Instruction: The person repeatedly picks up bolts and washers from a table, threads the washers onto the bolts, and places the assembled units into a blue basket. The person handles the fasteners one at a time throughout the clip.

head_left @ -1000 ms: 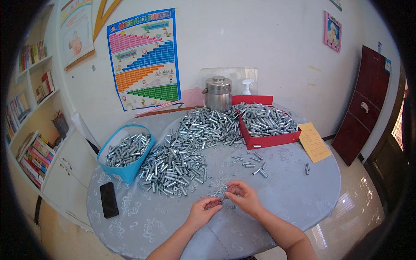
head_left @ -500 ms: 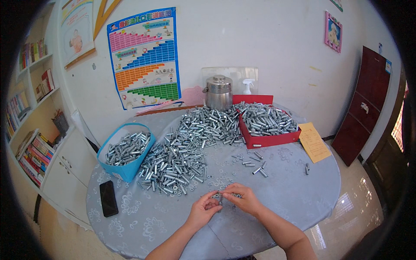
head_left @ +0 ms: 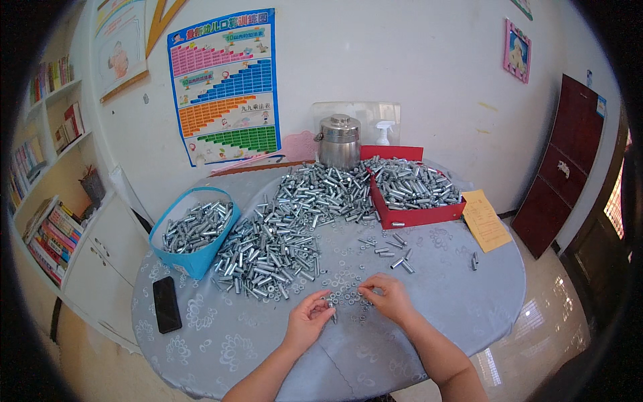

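Note:
My left hand (head_left: pixel 307 326) is closed around a small expansion bolt (head_left: pixel 334 315), whose metal end shows past the fingertips. To its right, my right hand (head_left: pixel 391 300) is pinched over a scatter of small nuts and washers (head_left: pixel 345 281). Anything between its fingertips is too small to make out. Beyond both hands spreads a large heap of silvery expansion bolts and sleeves (head_left: pixel 271 251). A few loose bolts (head_left: pixel 402 261) lie on the cloth to the right of the heap.
A blue fabric bin (head_left: pixel 201 262) of bolts stands left, near a black phone (head_left: pixel 167 305). At the back are a red box (head_left: pixel 408 218) of bolts, a steel pot (head_left: pixel 339 144) and a spray bottle (head_left: pixel 383 132). Yellow paper (head_left: pixel 485 221) lies at the right edge.
My hands were together at the bolt and are now apart. The right hand has moved right and slightly away from me, to the small nuts and washers; the left keeps the bolt.

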Motion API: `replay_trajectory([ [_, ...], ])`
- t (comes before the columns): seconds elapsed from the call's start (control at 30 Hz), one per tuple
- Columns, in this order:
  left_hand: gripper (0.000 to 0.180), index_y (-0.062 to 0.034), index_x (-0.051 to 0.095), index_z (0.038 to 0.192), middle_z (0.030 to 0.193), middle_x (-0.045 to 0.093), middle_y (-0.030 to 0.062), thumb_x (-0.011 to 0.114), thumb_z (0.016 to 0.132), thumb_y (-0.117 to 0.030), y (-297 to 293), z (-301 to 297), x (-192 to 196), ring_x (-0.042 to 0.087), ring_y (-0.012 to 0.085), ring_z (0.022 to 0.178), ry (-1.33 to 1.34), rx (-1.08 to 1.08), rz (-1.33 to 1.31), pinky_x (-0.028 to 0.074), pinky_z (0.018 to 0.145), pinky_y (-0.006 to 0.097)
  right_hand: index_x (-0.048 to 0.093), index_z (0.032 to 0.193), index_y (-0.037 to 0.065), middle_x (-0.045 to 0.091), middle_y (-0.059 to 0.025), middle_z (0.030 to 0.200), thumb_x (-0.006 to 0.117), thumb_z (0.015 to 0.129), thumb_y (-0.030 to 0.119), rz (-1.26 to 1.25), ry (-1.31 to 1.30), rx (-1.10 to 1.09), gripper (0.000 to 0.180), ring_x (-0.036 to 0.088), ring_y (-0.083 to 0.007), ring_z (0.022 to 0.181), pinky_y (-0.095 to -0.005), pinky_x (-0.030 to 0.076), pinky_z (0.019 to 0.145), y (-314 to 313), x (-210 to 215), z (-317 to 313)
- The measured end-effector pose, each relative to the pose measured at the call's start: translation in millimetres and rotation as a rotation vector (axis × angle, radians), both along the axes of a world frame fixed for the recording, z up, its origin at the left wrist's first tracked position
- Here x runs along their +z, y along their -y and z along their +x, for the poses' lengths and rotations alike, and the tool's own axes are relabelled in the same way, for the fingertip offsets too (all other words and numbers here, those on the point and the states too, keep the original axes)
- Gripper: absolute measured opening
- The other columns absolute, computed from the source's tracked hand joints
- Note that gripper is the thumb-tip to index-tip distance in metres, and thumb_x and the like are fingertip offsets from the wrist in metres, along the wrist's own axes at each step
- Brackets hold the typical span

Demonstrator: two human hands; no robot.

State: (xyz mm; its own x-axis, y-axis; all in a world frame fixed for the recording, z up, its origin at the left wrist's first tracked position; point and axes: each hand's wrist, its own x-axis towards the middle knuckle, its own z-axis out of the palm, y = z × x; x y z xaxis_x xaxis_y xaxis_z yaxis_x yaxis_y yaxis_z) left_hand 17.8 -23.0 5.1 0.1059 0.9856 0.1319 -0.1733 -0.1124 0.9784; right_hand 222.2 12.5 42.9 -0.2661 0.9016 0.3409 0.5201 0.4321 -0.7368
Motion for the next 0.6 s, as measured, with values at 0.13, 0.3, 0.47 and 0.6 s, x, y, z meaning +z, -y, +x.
replay_trajectory([
  [0.13, 0.038, -0.0029, 0.053, 0.114, 0.088, 0.058, 0.0029, 0.062, 0.077, 0.002, -1, 0, 0, 0.055, 0.0059, 0.079, 0.006, 0.013, 0.011, 0.046, 0.070, 0.019, 0.064, 0.083, 0.007, 0.061, -0.0090, 0.080, 0.065, 0.070, 0.020, 0.097, 0.273, 0.030, 0.018, 0.058, -0.0274, 0.077, -0.0375, 0.044, 0.069, 0, -6, 2],
  [0.3, 0.037, -0.0021, 0.054, 0.112, 0.087, 0.057, 0.0024, 0.062, 0.077, 0.003, 0, 1, 3, 0.054, 0.0059, 0.079, 0.005, 0.022, 0.010, 0.047, 0.070, 0.019, 0.063, 0.084, 0.010, 0.060, -0.0081, 0.077, 0.063, 0.068, 0.019, 0.221, 0.428, -0.065, 0.019, 0.056, -0.0266, 0.080, -0.0380, 0.041, 0.071, 6, -18, -7],
  [0.47, 0.035, -0.0015, 0.055, 0.111, 0.087, 0.057, 0.0022, 0.062, 0.076, 0.003, 1, 1, 4, 0.054, 0.0061, 0.079, -0.017, 0.033, 0.018, 0.047, 0.071, 0.019, 0.062, 0.079, 0.009, 0.060, -0.0084, 0.080, 0.062, 0.068, 0.016, 0.196, 0.443, -0.099, 0.014, 0.055, -0.0260, 0.080, -0.0383, 0.041, 0.069, 3, -21, -8],
  [0.6, 0.035, -0.0016, 0.055, 0.110, 0.087, 0.057, 0.0020, 0.062, 0.076, 0.004, 2, 1, 9, 0.054, 0.0064, 0.079, -0.039, 0.040, 0.028, 0.048, 0.070, 0.020, 0.063, 0.075, 0.008, 0.060, -0.0079, 0.079, 0.062, 0.068, 0.016, 0.246, 0.484, -0.094, 0.011, 0.055, -0.0258, 0.078, -0.0380, 0.041, 0.069, 1, -19, -7],
])
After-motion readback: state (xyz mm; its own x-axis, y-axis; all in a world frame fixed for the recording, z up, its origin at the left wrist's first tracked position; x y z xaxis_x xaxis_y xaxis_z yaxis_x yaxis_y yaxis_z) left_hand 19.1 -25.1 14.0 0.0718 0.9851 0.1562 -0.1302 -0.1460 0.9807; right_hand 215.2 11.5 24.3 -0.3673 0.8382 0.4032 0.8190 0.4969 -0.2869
